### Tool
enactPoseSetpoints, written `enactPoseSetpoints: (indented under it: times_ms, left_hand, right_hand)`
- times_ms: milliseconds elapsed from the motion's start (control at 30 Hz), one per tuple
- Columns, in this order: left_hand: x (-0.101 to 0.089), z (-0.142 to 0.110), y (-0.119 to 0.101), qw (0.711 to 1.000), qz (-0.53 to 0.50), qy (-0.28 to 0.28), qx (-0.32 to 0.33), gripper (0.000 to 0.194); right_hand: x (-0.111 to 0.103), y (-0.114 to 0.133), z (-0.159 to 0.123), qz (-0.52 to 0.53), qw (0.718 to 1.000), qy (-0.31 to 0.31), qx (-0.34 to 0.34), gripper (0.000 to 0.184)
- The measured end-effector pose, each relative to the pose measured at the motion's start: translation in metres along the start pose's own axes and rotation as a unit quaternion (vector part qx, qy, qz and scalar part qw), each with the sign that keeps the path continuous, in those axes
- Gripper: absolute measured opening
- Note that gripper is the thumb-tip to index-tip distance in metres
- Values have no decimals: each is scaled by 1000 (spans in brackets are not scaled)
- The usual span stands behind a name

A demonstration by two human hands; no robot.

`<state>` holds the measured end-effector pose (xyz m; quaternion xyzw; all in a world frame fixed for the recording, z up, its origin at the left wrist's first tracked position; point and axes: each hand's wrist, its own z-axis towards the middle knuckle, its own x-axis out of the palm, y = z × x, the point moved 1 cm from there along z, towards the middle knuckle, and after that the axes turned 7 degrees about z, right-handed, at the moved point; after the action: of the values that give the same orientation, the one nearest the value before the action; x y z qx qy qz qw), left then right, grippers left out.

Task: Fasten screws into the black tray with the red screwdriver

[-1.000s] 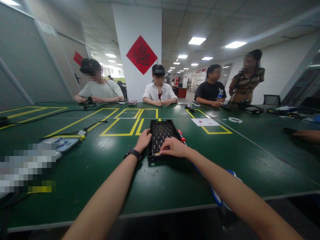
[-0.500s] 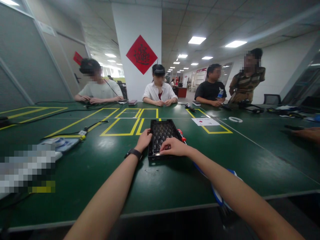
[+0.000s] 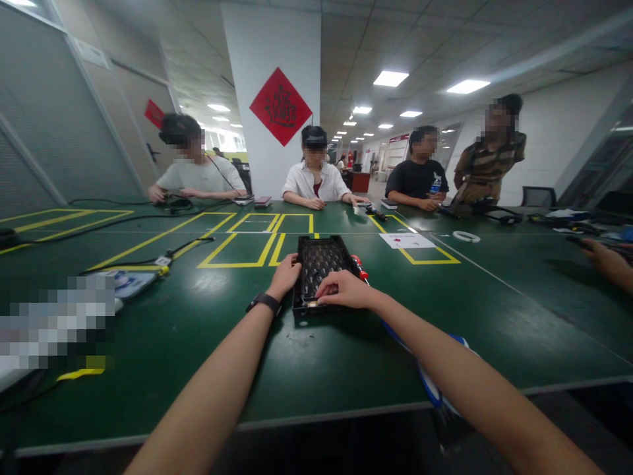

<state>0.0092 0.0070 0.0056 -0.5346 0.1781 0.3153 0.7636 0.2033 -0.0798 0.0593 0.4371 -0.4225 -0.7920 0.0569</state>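
Observation:
A black gridded plastic tray [image 3: 321, 260] lies on the green table [image 3: 316, 356] in front of me. My left hand [image 3: 283, 278], with a black watch on the wrist, grips the tray's left edge, fingers curled round it. My right hand [image 3: 343, 291] rests over the tray's near right part with its fingers pinched on a small piece I cannot make out. A red-handled tool [image 3: 359, 267] lies along the tray's right side.
Yellow tape rectangles [image 3: 237, 252] mark the table beyond the tray. Cables [image 3: 163, 260] and a blurred object lie at left. A paper sheet [image 3: 406, 240] and a white ring [image 3: 465, 236] lie at right. Several people sit or stand across the table; another person's hand [image 3: 609, 262] is at far right.
My hands have hardly moved on the tray. The person's hand at far right shifted slightly, and the person across in white reached an arm out to the side.

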Motion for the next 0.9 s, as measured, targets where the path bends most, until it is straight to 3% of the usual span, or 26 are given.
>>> enactPoseSetpoints:
  times_ms: [767,833,900]
  left_hand:
    - [1,1,1,1000,0,5,-6,40]
    - [-7,-4,-8,999,30,-18,17,36]
    - [-20,-14,-27,990,86,-67,85,30]
  right_hand:
    - [0,-3,1,-89,995,-5,-33,21]
    - [-1,-2,0,-73,997,-1,-29,22]
    - [-1,-1,0,-55,998,4,-25,23]
